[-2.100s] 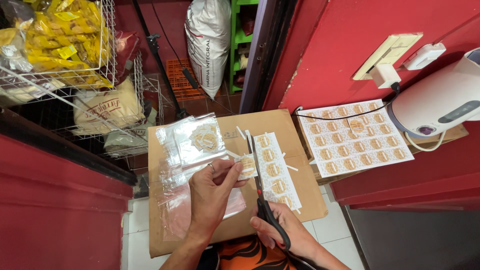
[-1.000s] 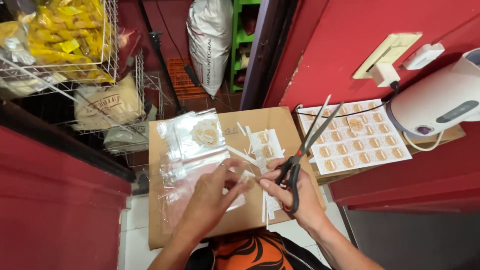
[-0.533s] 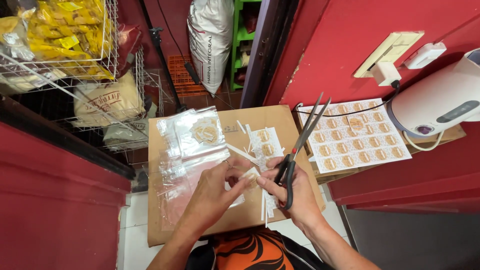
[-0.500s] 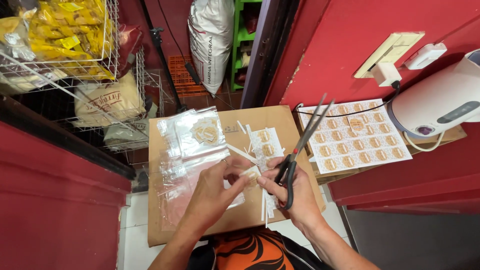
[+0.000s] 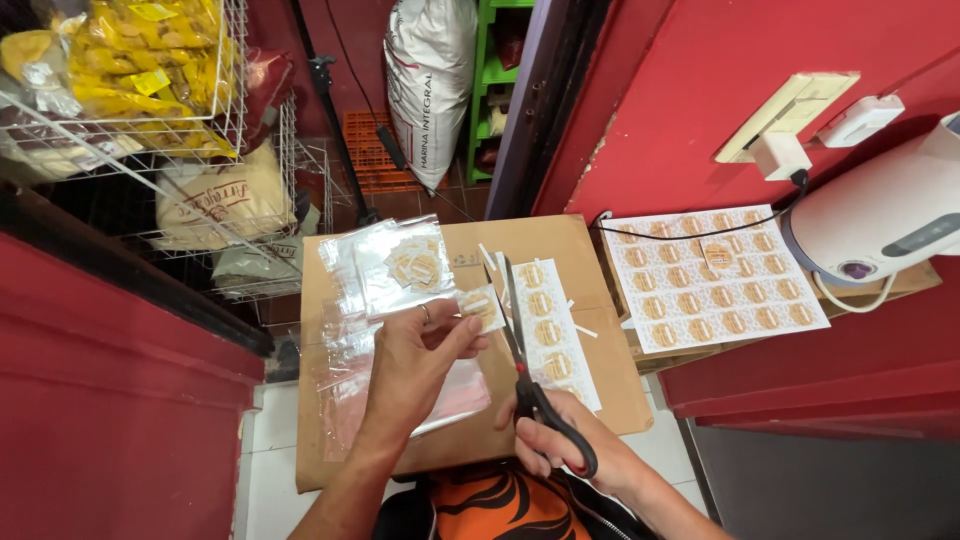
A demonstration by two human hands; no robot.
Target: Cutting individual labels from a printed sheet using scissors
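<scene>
The left hand [image 5: 415, 365] pinched one small cut sticker [image 5: 480, 305] between thumb and fingers. Its grip was tight on the sticker, which it held up off the cardboard box [image 5: 560, 240], just above the strip it looked cut from. Held that way, the sticker stayed free of the blades and did not slide under anything.

The right hand [image 5: 560, 450] had its fingers through the black handles of the scissors [image 5: 520, 340], so its grip was closed around them. The blades pointed away from the person and stood a little apart, over the left edge of the long sticker strip [image 5: 548, 335]. The strip lay flat on the box, so the box worked like a tabletop and kept the paper steady.

Clear plastic bags [image 5: 390, 270] lay on the left part of the box, near the left hand, with a few stickers inside one. A full sticker sheet [image 5: 710, 290] sat to the right on another box, well apart from the scissors, partly under a white machine [image 5: 880, 220].
</scene>
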